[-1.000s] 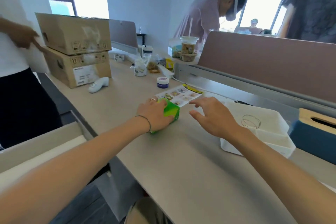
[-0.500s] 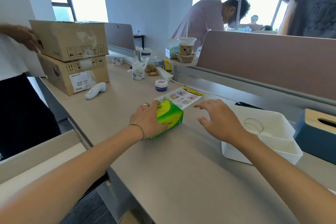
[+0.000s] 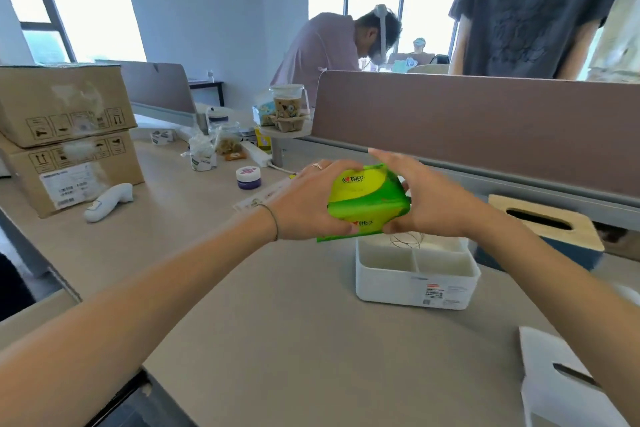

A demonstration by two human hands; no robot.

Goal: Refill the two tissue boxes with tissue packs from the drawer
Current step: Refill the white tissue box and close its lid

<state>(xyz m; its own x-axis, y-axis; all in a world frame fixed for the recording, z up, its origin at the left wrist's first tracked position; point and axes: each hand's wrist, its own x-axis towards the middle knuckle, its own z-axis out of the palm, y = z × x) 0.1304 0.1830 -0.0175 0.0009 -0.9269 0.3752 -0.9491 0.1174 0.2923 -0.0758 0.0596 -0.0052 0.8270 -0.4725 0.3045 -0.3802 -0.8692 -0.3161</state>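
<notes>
A green and yellow tissue pack [image 3: 365, 204] is held up above the desk between both hands. My left hand [image 3: 311, 204] grips its left end and my right hand [image 3: 429, 199] grips its right end. A blue tissue box with a wooden slotted lid [image 3: 547, 225] stands at the right, against the divider. A white tissue box [image 3: 561, 381] with a slot sits at the bottom right corner, partly cut off by the frame. The drawer edge [image 3: 34, 315] shows at the lower left.
A white divided organiser tray [image 3: 415, 274] sits just below the pack. Two stacked cardboard boxes [image 3: 65, 135], a white handheld device [image 3: 107, 201], a small jar [image 3: 248, 177] and snack items lie at the left and back. A brown divider panel [image 3: 485, 121] runs along the desk; people stand behind it.
The pack was resting on the desk under my left hand. Now it is lifted off the desk, and my right hand has closed on its right end.
</notes>
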